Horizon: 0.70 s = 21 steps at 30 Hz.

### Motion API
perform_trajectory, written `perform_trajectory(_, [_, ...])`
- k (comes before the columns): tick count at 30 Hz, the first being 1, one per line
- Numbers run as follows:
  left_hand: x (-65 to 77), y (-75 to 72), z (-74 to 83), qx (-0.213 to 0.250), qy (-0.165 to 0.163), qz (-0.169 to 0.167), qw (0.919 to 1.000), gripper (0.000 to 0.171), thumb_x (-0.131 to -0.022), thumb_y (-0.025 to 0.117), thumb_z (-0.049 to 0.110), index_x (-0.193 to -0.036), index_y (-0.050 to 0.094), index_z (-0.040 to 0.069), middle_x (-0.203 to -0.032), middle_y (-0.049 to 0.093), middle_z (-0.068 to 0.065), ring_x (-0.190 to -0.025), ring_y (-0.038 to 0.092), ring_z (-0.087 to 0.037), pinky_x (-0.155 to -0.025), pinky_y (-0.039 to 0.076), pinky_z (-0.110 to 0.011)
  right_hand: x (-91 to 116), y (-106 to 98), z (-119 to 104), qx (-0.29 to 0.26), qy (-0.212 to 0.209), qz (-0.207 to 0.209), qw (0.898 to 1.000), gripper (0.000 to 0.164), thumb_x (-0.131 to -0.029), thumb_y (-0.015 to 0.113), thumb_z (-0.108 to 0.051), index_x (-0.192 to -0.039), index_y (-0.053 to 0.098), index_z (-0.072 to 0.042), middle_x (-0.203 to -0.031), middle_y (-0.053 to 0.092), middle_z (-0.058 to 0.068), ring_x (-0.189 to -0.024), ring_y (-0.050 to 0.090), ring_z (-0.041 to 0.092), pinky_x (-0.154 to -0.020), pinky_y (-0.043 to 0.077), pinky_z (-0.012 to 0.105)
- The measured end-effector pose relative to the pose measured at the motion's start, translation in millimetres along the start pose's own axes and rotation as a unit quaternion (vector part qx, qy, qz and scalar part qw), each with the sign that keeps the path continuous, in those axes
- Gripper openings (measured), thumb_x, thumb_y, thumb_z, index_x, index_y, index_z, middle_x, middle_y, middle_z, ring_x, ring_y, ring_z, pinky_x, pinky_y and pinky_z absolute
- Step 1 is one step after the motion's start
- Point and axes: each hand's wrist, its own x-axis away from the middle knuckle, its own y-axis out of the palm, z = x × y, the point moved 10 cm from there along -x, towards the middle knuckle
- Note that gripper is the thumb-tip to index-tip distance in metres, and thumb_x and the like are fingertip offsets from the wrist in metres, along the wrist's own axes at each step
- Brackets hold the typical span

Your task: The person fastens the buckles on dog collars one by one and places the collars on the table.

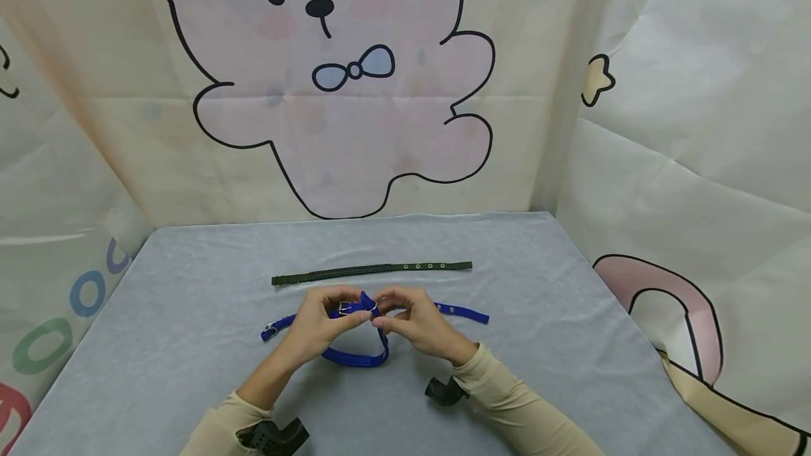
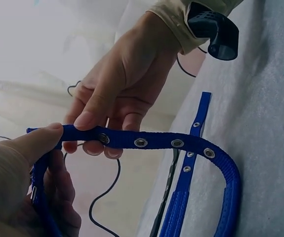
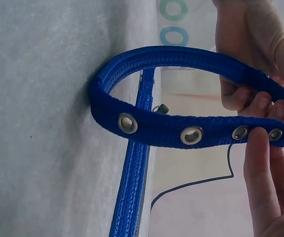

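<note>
Both hands hold a blue collar (image 1: 356,359) bent into a loop above the table, its padded lower part hanging down. My left hand (image 1: 317,322) grips the buckle end, where a metal buckle (image 1: 345,308) shows, with the thumb pressing the strap. The right hand (image 1: 412,322) pinches the strap's eyelet end between thumb and fingers, close to the left fingertips. Metal-rimmed eyelets (image 3: 191,135) run along this strap in both wrist views. Behind the hands lies a second blue collar (image 1: 467,312), flat and partly hidden by them.
A dark green collar (image 1: 355,271) with eyelets lies stretched out farther back on the grey cloth-covered table (image 1: 538,371). Each wrist carries a black camera mount (image 1: 274,436). Printed curtains (image 1: 519,90) enclose the table at the back and sides.
</note>
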Motion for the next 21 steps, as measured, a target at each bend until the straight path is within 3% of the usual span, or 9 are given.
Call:
perform_trajectory(4, [0.3,6.6,-0.1,0.003,0.001,-0.019,0.9998,0.016,-0.091,0.076,0.011,-0.106,0.076,0.005,-0.096,0.076,-0.013,-0.073,0.063,-0.005,-0.062,0.053,-0.024,1,1,-1,-0.024,0.005,0.002,1.000,0.030,-0.098,0.066,-0.006,-0.126,0.058,-0.001,-0.105,0.072,0.027,-0.080,0.071,0.022,-0.072,0.060,0.052])
perform_trajectory(8, [1.2,14.1,-1.5,-0.014,-0.010,-0.045,0.9989,0.017,-0.092,0.075,0.016,-0.104,0.076,0.005,-0.095,0.075,-0.012,-0.071,0.060,-0.004,-0.061,0.053,-0.024,1,3,-4,-0.036,-0.001,0.006,0.999,0.028,-0.099,0.064,-0.007,-0.126,0.057,0.000,-0.099,0.071,0.029,-0.075,0.071,0.018,-0.070,0.059,0.055])
perform_trajectory(11, [1.6,16.7,-0.8,-0.025,-0.011,-0.056,0.9981,0.018,-0.092,0.075,0.018,-0.105,0.076,0.005,-0.096,0.075,-0.012,-0.072,0.060,-0.004,-0.062,0.053,-0.023,2,3,-8,-0.024,-0.007,0.013,1.000,0.026,-0.099,0.064,-0.009,-0.124,0.060,0.001,-0.096,0.072,0.027,-0.073,0.070,0.017,-0.068,0.059,0.054])
perform_trajectory(16, [1.8,17.1,0.4,-0.034,-0.011,-0.060,0.9976,0.021,-0.093,0.074,0.018,-0.109,0.076,0.004,-0.103,0.076,-0.014,-0.075,0.060,-0.005,-0.064,0.054,-0.023,2,-1,-13,-0.002,-0.016,0.029,0.999,0.028,-0.100,0.062,-0.008,-0.126,0.061,0.004,-0.104,0.072,0.027,-0.080,0.072,0.030,-0.066,0.061,0.049])
perform_trajectory(18, [1.5,16.5,-1.3,-0.042,-0.020,-0.052,0.9975,0.023,-0.094,0.074,0.019,-0.112,0.075,0.005,-0.108,0.076,-0.013,-0.082,0.064,-0.005,-0.069,0.055,-0.022,2,-3,-13,-0.003,-0.020,0.036,0.999,0.028,-0.101,0.060,-0.007,-0.127,0.062,0.005,-0.109,0.071,0.028,-0.085,0.073,0.029,-0.066,0.061,0.046])
perform_trajectory(21, [1.3,13.8,-3.3,-0.053,-0.038,-0.031,0.9974,0.026,-0.093,0.075,0.020,-0.114,0.075,0.005,-0.112,0.076,-0.011,-0.092,0.067,-0.007,-0.076,0.056,-0.022,2,-5,-13,-0.005,-0.023,0.045,0.999,0.027,-0.102,0.059,-0.007,-0.126,0.063,0.005,-0.113,0.071,0.027,-0.090,0.073,0.017,-0.069,0.062,0.045])
